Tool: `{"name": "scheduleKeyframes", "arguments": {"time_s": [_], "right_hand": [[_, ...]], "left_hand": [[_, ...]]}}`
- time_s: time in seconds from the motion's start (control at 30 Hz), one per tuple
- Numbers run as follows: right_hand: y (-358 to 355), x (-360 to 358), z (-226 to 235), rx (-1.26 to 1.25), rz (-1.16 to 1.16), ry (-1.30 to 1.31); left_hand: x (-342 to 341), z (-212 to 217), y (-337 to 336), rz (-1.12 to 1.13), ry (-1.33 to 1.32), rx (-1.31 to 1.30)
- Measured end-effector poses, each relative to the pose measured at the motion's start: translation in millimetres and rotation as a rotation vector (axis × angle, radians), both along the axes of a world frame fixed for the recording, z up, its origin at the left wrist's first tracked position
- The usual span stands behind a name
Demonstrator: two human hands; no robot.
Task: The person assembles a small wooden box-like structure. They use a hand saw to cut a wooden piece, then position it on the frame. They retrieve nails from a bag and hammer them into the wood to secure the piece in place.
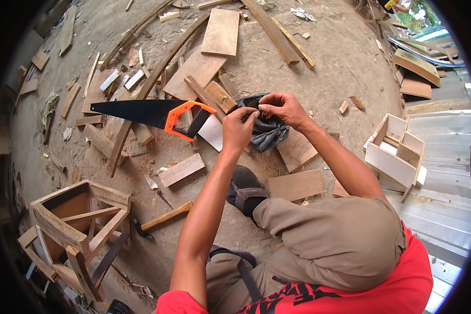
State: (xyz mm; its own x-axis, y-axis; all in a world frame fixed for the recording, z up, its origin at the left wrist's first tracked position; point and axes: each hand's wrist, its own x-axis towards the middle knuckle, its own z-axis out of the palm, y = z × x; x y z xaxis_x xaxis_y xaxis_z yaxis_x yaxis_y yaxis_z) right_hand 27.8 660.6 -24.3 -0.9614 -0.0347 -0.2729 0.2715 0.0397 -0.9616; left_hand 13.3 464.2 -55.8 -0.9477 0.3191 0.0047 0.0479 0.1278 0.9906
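Both hands meet over a crumpled black plastic bag (270,135). My left hand (239,127) is closed in a pinch at the bag's near left side. Opposite it, my right hand (284,109) also pinches, thumb against forefinger, the fingertips of both almost touching. What lies between the fingers is too small to make out. Just left of my left hand, a handsaw (141,112) with a black blade and an orange and black handle lies across wood scraps. A short wooden block (221,97) lies beside the bag.
A wooden frame (83,214) stands at the lower left, near a hammer (165,216) with a wooden handle. Boards (221,32) and offcuts (182,170) litter the dirt floor. At right, a white wooden box (395,152) rests by corrugated metal sheets (439,172).
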Motion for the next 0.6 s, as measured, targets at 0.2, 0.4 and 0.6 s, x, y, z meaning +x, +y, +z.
{"name": "scheduleKeyframes", "arguments": {"time_s": [0.2,0.4,0.6], "right_hand": [[1.3,-3.1,-1.5,0.038,-0.088,-0.002],[13.1,2.8,-28.9,0.536,0.031,0.185],[-45.1,-23.2,3.2,0.228,0.093,0.169]], "left_hand": [[-3.7,-20.0,-17.8,0.036,-0.249,0.241],[-5.2,-16.4,-27.9,0.008,-0.494,0.385],[-10.8,-2.8,-56.1,0.060,-0.566,0.476]]}}
